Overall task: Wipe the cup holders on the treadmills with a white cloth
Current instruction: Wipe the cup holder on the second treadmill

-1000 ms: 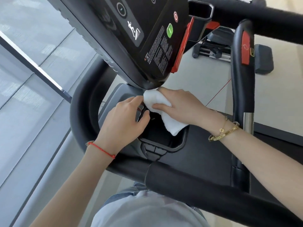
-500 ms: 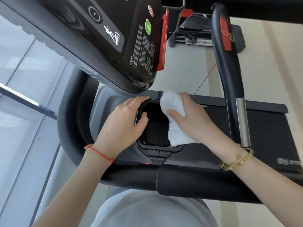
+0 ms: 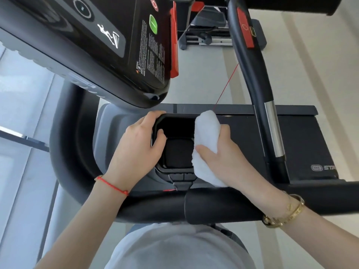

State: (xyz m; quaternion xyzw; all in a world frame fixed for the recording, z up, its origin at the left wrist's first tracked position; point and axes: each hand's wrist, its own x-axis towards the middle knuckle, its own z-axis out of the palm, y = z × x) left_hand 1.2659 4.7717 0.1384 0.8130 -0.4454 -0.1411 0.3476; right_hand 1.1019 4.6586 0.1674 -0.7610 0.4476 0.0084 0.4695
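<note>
A black square cup holder (image 3: 177, 150) is set into the treadmill's grey console tray, just below the tilted control panel. My left hand (image 3: 136, 150) grips its left rim, thumb hooked inside the opening and fingers curled over the far corner. My right hand (image 3: 221, 158) holds a bunched white cloth (image 3: 206, 133) against the holder's right rim; the cloth runs from the far corner down past the near edge. The holder's dark floor shows between my two hands.
The control panel (image 3: 116, 45) with green and red buttons overhangs the tray from the upper left. A black padded handlebar (image 3: 213, 202) crosses under my wrists. A curved upright handle (image 3: 252, 74) with a red button stands at right, the treadmill belt (image 3: 301, 142) below it.
My right hand has slid the cloth from the holder's far corner under the panel along the right rim toward me. The view has shifted down. My left hand keeps its grip on the left rim.
</note>
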